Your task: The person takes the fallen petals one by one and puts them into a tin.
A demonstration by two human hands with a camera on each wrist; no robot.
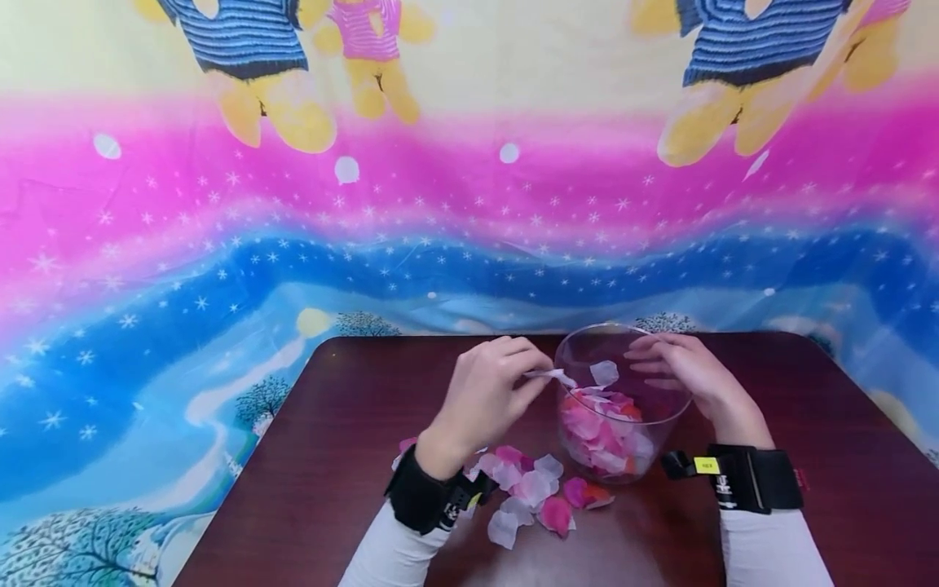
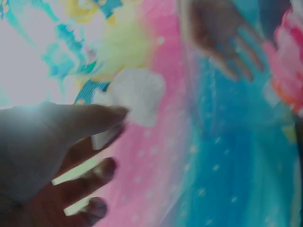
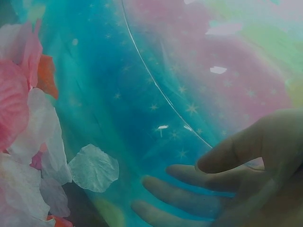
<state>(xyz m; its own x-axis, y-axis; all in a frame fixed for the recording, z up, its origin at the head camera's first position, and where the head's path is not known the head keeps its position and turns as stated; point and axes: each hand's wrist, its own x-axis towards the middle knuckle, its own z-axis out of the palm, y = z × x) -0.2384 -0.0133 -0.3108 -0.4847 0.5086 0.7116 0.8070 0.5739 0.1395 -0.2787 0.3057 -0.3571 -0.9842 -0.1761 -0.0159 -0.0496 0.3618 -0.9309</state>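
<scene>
My left hand (image 1: 487, 395) is at the left rim of a clear glass bowl (image 1: 663, 412), pinching a thin white petal (image 1: 553, 373) between thumb and fingertips. The left wrist view shows this white petal (image 2: 138, 96) close up. On the bowl's far right side is my right hand (image 1: 693, 371), its fingers fairly straight and spread against or beside the glass; exact contact is hard to tell. Pink, white and orange petals (image 1: 597, 432) fill the lower part of the bowl. One pale petal (image 1: 604, 373) lies higher up, against its wall.
Loose pink and white petals (image 1: 531, 487) lie on the dark wooden table (image 1: 352, 440) in front of the bowl, partly under the left wrist. Behind the table hangs a colourful printed cloth (image 1: 469, 212). Both wrists wear black straps with small cameras.
</scene>
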